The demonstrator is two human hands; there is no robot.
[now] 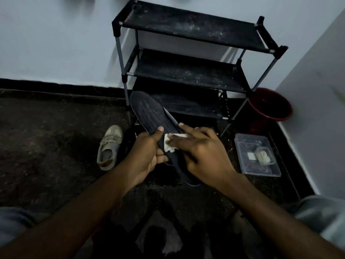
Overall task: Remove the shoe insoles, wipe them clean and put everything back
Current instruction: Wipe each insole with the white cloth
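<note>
Head view: a dark insole (149,111) is held above the dim floor (46,146), its long axis running from the toe at upper left, near the black shoe rack (186,71), to the heel at lower right. The left hand (149,156) grips its near edge, thumb on top. The right hand (201,156), fingers straight, presses a white cloth (171,143) onto it and hides its middle. A beige shoe (109,146) lies to the left, with a clear container (257,156) and red bucket (270,107) to the right by the wall.
</note>
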